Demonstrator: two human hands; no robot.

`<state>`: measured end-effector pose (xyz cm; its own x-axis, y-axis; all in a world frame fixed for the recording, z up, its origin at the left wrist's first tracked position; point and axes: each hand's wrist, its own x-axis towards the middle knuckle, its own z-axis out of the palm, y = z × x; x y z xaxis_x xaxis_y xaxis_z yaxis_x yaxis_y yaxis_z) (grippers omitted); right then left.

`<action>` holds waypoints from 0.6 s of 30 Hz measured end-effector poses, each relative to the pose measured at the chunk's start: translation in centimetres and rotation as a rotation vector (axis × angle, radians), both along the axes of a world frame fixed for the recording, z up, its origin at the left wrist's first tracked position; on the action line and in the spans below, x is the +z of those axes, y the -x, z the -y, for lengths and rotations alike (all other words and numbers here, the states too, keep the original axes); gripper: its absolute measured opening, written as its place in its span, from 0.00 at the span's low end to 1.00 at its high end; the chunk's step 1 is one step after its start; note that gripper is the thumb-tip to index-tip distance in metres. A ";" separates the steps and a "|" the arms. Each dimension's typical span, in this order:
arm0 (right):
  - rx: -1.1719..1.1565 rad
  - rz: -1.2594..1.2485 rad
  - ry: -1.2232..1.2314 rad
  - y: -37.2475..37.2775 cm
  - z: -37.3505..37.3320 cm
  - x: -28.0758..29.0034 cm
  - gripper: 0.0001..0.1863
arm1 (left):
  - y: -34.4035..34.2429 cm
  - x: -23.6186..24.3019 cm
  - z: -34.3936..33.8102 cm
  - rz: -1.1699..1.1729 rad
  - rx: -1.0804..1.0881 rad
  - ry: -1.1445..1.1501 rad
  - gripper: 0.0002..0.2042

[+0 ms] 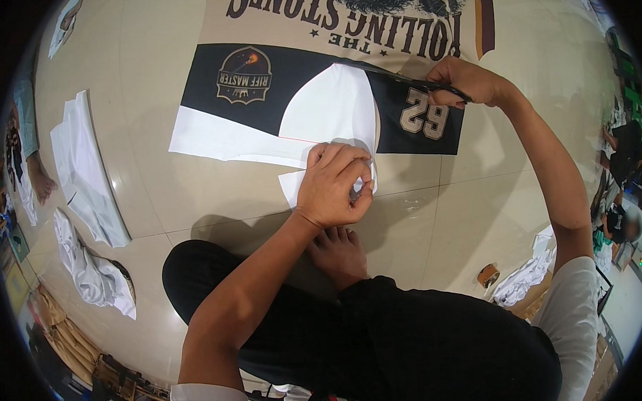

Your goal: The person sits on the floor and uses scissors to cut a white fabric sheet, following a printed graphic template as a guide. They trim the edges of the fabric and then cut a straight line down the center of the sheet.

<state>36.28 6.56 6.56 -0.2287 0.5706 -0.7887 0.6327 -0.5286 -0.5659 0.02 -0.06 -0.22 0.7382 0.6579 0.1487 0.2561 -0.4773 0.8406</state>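
My right hand is closed around the handles of black scissors, their blades pointing left along the upper edge of a black printed fabric piece. A white curved area separates that piece's badge side from a dark panel bearing large numerals. My left hand pinches the white material's near edge, its fingers curled with a fold of it between them. A beige printed fabric sheet lies just beyond, touching the black piece. Whether the blades are apart is hard to see.
Folded white cloth and a crumpled white garment lie on the tiled floor to the left. At the right are a roll of brown tape and a white bundle. My bare foot is close below my left hand. Other people sit at the far right.
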 end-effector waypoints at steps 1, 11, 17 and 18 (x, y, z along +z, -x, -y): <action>-0.007 -0.001 0.001 0.1 0.0 0.0 0.13 | 0.0 0.0 0.0 -0.001 0.000 -0.001 0.06; -0.035 -0.026 -0.010 1.1 -0.7 -0.1 0.12 | 0.0 0.1 -0.1 0.002 -0.001 -0.006 0.06; -0.022 -0.024 -0.016 1.2 -0.9 -0.4 0.12 | 0.0 0.1 -0.1 -0.011 -0.003 -0.009 0.06; -0.028 -0.035 -0.009 1.1 -0.9 -0.5 0.12 | 0.0 0.1 -0.1 -0.011 -0.004 -0.009 0.06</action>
